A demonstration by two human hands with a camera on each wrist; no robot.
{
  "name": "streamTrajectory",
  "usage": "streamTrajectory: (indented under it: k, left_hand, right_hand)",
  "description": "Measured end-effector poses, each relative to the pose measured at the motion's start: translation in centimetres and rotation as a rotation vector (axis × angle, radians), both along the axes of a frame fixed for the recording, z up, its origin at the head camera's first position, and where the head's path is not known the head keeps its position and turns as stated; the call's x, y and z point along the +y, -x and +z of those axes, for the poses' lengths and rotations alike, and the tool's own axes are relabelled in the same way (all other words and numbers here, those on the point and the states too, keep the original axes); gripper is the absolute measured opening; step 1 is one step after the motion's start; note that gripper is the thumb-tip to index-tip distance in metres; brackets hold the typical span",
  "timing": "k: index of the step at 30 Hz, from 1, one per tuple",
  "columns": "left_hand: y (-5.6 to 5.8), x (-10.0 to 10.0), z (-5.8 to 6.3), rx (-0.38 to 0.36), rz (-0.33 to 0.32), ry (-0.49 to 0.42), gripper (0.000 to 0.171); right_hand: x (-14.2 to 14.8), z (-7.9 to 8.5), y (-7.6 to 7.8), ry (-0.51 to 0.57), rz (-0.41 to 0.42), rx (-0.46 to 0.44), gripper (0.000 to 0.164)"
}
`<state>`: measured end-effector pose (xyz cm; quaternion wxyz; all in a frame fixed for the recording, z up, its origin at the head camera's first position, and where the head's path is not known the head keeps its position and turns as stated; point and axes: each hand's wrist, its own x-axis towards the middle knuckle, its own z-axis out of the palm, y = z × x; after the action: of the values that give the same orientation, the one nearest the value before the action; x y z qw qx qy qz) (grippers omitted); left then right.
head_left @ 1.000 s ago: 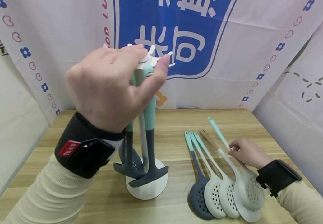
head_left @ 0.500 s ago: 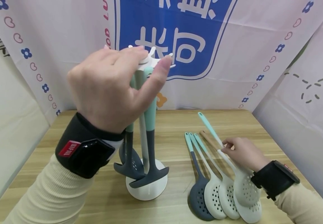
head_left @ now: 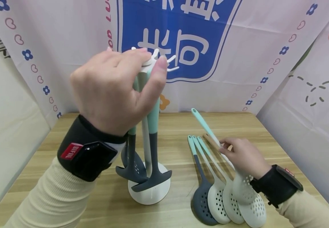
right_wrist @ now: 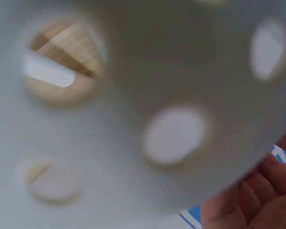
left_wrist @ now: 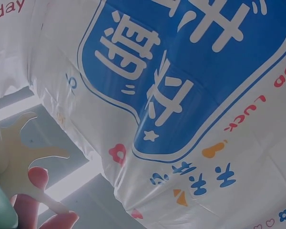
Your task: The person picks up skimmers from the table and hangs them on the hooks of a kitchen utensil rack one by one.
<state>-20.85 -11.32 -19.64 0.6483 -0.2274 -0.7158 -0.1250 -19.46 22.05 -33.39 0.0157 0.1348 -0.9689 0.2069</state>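
My left hand [head_left: 113, 88] grips the top of a white utensil stand [head_left: 148, 197], fingers over its hooked crown and thumb in front. Dark grey utensils with mint handles [head_left: 153, 118] hang from the stand. In the left wrist view, fingertips [left_wrist: 38, 177] show beside the pale hooks [left_wrist: 19, 138]. My right hand [head_left: 245, 156] pinches the white shaft of a mint-handled skimmer [head_left: 201, 121], tilted with its handle toward the stand. Its perforated bowl fills the right wrist view, blurred and close [right_wrist: 219, 90], with curled fingers [right_wrist: 250, 202] beyond its edge.
Under and beside the held skimmer, several skimmers lie fanned on the wooden table [head_left: 76, 202]: a dark grey one [head_left: 202, 198], white ones with mint handles [head_left: 218, 198], and a white one with a brown handle [head_left: 254, 212]. A printed cloth [head_left: 224, 95] hangs behind the table.
My right hand has moved left with the skimmer, its handle end swinging toward the stand and its bowl shifting left over the others. My left hand stays at the stand, its thumb slightly drawn in.
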Motion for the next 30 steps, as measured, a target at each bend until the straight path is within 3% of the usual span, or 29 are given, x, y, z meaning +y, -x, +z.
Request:
streamTrajectory:
  k: [12,30]
  left_hand:
    - [0.0,0.0,0.1,-0.005,0.002,0.010,0.048]
    - [0.0,0.1,0.0,-0.006,-0.004,-0.005,0.047]
  right_hand:
    - [-1.7,1.2,-0.8,0.022,0.035,0.127,0.030]
    - [-2.9,1.7,-1.3,0.059,0.078,0.186,0.027]
